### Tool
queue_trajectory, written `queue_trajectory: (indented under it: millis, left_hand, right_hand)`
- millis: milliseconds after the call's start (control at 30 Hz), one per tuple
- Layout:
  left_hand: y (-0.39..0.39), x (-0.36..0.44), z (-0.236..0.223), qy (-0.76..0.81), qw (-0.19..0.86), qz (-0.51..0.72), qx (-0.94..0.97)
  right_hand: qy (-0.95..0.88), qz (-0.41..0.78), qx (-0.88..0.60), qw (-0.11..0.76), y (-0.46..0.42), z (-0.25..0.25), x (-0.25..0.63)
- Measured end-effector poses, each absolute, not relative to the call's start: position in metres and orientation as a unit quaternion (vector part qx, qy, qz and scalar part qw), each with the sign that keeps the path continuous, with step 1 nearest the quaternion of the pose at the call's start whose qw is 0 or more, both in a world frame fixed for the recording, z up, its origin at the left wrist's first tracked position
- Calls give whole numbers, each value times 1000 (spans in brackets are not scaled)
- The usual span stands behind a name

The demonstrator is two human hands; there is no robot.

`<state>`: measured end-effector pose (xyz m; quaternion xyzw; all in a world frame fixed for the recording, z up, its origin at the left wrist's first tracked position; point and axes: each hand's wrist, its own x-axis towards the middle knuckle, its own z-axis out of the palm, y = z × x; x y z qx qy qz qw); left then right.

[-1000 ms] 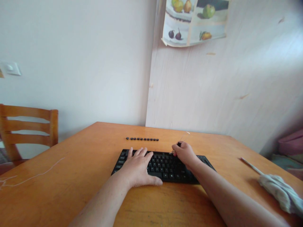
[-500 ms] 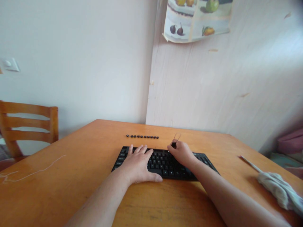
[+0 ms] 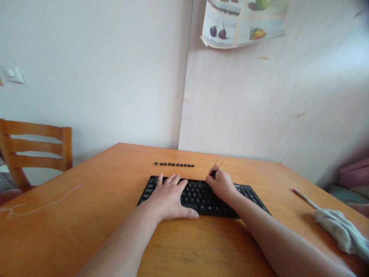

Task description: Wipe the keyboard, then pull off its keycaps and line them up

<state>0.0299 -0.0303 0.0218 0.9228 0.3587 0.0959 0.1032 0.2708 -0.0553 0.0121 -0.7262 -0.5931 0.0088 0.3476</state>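
A black keyboard [image 3: 198, 197] lies on the wooden table in front of me. My left hand [image 3: 170, 199] rests over its left part, fingers spread and the thumb stretched along the front edge. Above the back row of keys, right of the middle, my right hand [image 3: 222, 185] is closed around a keycap puller [image 3: 213, 173] with a black grip and thin wire loops pointing up. The puller's lower end is hidden by the fingers, so I cannot tell whether it touches a key. Behind the keyboard, several small black keycaps [image 3: 173, 164] stand in a straight row.
To the right lie a thin stick-like brush [image 3: 306, 199] and a crumpled pale cloth [image 3: 336, 227]. A loose white thread [image 3: 54, 206] trails across the table's left side. A wooden chair [image 3: 37, 150] stands at the left, and a fruit picture [image 3: 245, 27] hangs on the wall.
The view has shifted slightly. My right hand keeps hold of the puller, whose wire loops lean a little more to the right. My left hand stays in place on the keyboard.
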Motion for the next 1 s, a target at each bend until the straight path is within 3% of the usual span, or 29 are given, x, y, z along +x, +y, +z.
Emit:
queue_trajectory:
  millis: [400, 600, 733, 1000]
  left_hand:
    - [-32, 30, 24, 360, 108, 92, 922]
    - [-33, 29, 29, 357, 120, 91, 922]
    - [-38, 34, 35, 345, 128, 155, 917]
    - [-47, 55, 36, 313, 395, 331, 797]
  right_hand:
    - [-519, 62, -715, 464, -52, 13, 280]
    - [-498, 175, -641, 557, -58, 22, 262]
    - [-492, 221, -591, 599, -65, 32, 244]
    - [-519, 265, -522, 623, -80, 44, 214]
